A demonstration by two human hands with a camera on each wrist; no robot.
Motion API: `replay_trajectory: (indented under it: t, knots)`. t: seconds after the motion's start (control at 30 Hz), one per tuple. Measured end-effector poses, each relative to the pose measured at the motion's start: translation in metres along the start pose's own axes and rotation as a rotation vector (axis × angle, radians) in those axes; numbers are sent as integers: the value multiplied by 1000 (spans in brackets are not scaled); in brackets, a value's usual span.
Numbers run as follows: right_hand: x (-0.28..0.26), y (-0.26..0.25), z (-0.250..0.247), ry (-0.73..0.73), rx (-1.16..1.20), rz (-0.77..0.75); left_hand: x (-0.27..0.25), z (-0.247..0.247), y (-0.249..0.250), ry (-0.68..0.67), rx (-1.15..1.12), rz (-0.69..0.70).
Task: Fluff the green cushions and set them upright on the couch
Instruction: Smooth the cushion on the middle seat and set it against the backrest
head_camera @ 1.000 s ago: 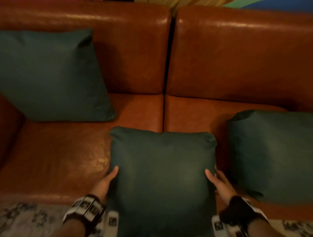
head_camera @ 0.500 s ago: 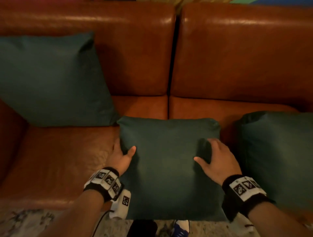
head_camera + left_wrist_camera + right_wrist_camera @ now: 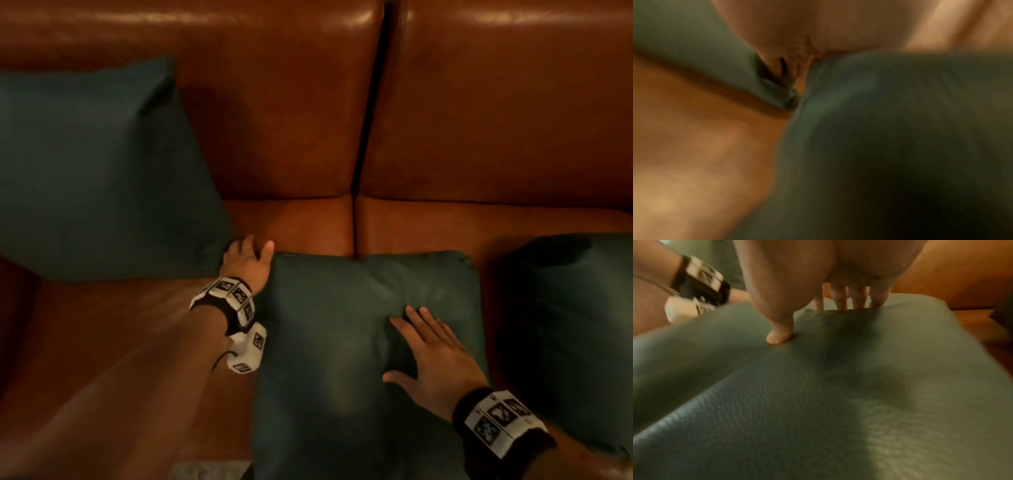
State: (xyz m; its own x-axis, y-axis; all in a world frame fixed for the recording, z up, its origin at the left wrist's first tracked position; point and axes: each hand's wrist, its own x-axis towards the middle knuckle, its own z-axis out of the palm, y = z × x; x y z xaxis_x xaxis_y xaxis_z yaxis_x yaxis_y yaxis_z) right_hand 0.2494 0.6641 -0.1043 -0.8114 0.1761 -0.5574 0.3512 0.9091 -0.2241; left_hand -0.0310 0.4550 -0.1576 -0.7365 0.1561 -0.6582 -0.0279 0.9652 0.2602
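On the brown leather couch (image 3: 291,113) lie three green cushions; the right hand (image 3: 433,356) presses flat on the middle cushion (image 3: 342,342), the left hand (image 3: 246,262) touches its far-left corner, grip unclear.

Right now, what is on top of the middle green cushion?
The right hand lies flat on the middle green cushion, fingers spread. The left hand is at its far-left corner; that grip is hidden.

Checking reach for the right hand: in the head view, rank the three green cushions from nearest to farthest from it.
1. Middle green leather cushion, under the right hand.
2. Green cushion at the right edge, beside it.
3. Upright green cushion at far left, against the backrest.
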Motion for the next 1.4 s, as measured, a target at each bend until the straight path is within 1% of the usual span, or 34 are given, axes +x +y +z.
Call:
replay_trajectory:
  t: [0.03, 0.1, 0.13, 0.17, 0.23, 0.27, 0.3, 0.37, 0.43, 0.47, 0.5, 0.53, 0.57, 0.6, 0.63, 0.67, 0.7, 0.73, 0.77, 0.8, 0.87, 0.9, 0.93, 0.97, 1.0, 1.03, 1.07, 1.13, 1.17, 1.2, 1.27, 1.3, 1.33, 1.4]
  knots:
    - [-1, 3, -1, -16, 4, 10, 4, -3, -1, -11, -210, -60]
    - [-2, 6, -2, -38, 9, 20, 1, -6, -5, -139, -667, -124]
    - [-1, 5, -4, -38, 22, 25, 0, -5, -9, -157, -769, -107]
    - [0, 3, -5, -39, 39, 31, -1, -6, -11, -131, -714, -46]
    - [1, 2, -7, -45, 54, 36, 2, -6, -15, -71, -446, 71]
    - [0, 2, -7, -39, 62, 31, 4, -6, -14, -32, -334, 88]
    - [-1, 2, -7, -32, 69, 31, 6, -5, -11, 2, -280, 86]
    - [0, 2, -9, -36, 66, 36, 8, -2, -7, 63, -294, 29]
    - [1, -1, -17, -59, 56, 36, 4, -4, -4, 152, -415, -58]
    - [2, -3, -22, -62, 53, 33, -3, -7, -2, 202, -417, -54]
    - [3, -6, -27, -56, 40, 31, -12, -9, 1, 259, -329, 6]
    - [5, -11, -32, -40, 10, 21, -25, -7, 5, 307, -159, 141]
    - [8, -17, -35, -28, -40, -7, -42, 0, 14, 326, 32, 329]
    - [13, -25, -38, -33, -64, -29, -65, 9, 28, 289, 204, 522]
    - [18, -32, -40, -42, -65, -52, -84, 23, 40, 187, 335, 694]
    - [23, -37, -37, -36, -91, -90, -101, 38, 51, 42, 440, 801]
    - [28, -41, -34, -71, -101, -109, -107, 50, 56, -80, 524, 838]
    - [32, -42, -30, -78, -98, -121, -103, 54, 55, -134, 567, 826]
    - [35, -44, -31, -104, -72, -114, -89, 54, 48, -141, 576, 769]
    - [36, -42, -30, -118, -63, -115, -72, 50, 35, -134, 557, 656]
    - [39, -41, -35, -126, -63, -123, -39, 30, 6, -120, 444, 349]
    - [40, -42, -38, -139, -59, -123, -33, 20, -8, -109, 372, 223]
    - [41, -43, -42, -142, -68, -122, -32, 14, -20, -85, 284, 133]
    - [41, -44, -45, -137, -84, -119, -39, 13, -28, -44, 192, 80]
    - [41, -44, -45, -127, -110, -121, -55, 17, -28, 14, 142, 63]
    - [42, -46, -45, -113, -138, -128, -77, 26, -22, 83, 150, 101]
    - [43, -47, -42, -108, -171, -141, -104, 39, -10, 151, 187, 207]
    - [47, -48, -34, -114, -224, -159, -149, 74, 15, 137, 284, 485]
    - [49, -47, -31, -107, -237, -159, -159, 87, 22, 119, 331, 563]
    - [52, -45, -29, -99, -247, -156, -157, 92, 24, 120, 334, 577]
    - [56, -44, -21, -103, -269, -150, -144, 97, 5, 157, 264, 450]
    - [57, -44, -17, -108, -281, -151, -143, 100, -13, 162, 209, 340]
    - [58, -45, -15, -115, -289, -156, -143, 108, -36, 137, 146, 206]
    - [58, -46, -14, -124, -287, -163, -153, 119, -80, 28, -63, -126]
